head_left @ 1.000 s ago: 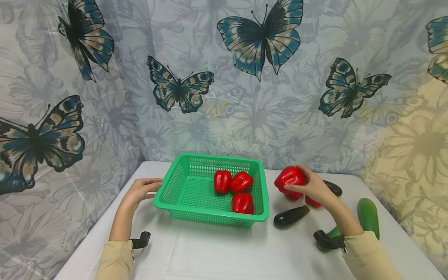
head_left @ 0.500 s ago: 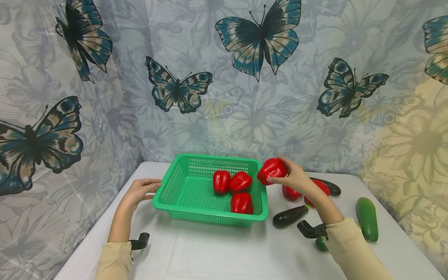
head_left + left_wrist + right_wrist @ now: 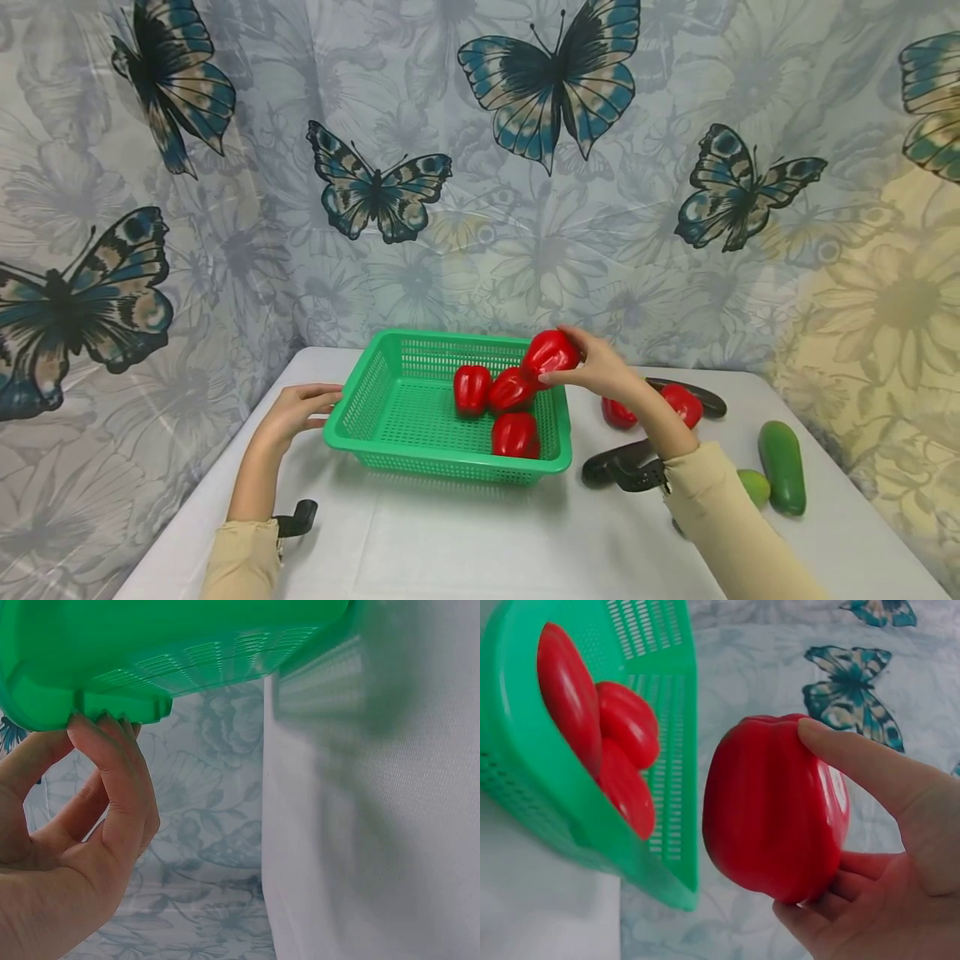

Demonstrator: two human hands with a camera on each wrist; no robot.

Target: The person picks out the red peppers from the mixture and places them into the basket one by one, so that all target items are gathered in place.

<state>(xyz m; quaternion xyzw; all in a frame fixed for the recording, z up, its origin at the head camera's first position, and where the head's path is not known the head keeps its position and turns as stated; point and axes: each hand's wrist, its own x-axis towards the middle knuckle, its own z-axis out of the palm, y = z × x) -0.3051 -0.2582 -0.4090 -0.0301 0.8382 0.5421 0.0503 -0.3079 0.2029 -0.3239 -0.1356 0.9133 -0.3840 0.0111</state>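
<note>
My right hand (image 3: 600, 364) holds a red bell pepper (image 3: 551, 357) over the right back part of a green plastic basket (image 3: 450, 467). In the right wrist view the thumb lies on one end of the held bell pepper (image 3: 772, 810) and the fingers curl under the other. Three more red bell peppers, one of them at the front (image 3: 516, 435), lie in the right half of the basket. At the basket's left side, my left hand (image 3: 295, 414) grips the rim. The left wrist view shows its bent fingertips (image 3: 94, 735) at the underside of the rim (image 3: 124, 705).
Right of the basket lie a dark eggplant (image 3: 615, 462), partly behind the right wrist camera, and another eggplant (image 3: 693, 396) farther back. Red bell peppers (image 3: 681, 404) lie near them. A green cucumber-like vegetable (image 3: 782, 468) and a round light-green one (image 3: 754, 487) are farther right.
My right hand has carried the red bell pepper left, from above the table to over the basket, uncovering other peppers on the table. The left hand stays at the basket rim.
</note>
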